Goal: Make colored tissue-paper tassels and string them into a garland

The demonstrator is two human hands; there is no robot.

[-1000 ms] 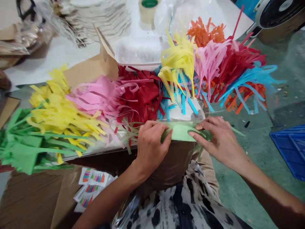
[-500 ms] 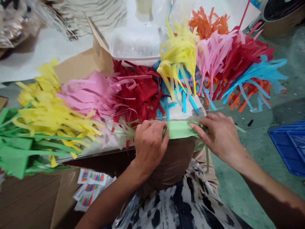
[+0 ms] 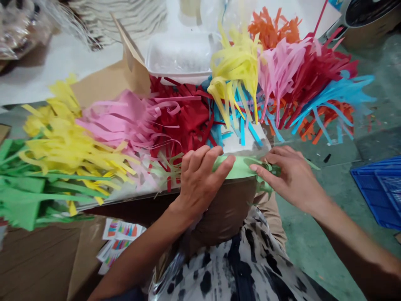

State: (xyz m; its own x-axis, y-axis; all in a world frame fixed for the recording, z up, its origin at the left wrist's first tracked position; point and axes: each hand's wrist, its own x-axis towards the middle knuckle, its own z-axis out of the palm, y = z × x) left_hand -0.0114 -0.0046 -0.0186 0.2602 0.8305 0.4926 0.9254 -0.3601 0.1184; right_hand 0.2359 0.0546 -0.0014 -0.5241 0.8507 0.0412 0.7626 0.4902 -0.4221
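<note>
A: How does the light green paper (image 3: pixel 239 168) look?
B: Smooth and pale, a band with narrow cut strips trailing beyond its ends. It lies between the hands at the near edge of the work surface (image 3: pixel 123 194).
A: And the hands?
B: The right hand (image 3: pixel 291 179) pinches one end between thumb and fingers. The left hand (image 3: pixel 200 177) rests over the other, fingers loosely spread.
A: Anything different from half a second ago?
B: The left fingers are straighter and less curled now, and the band looks less flat.
A: Containers?
B: The white tray (image 3: pixel 177 75) seems to hold something in clear plastic, though glare blurs it. A blue crate (image 3: pixel 365 184) stands at far right.
</note>
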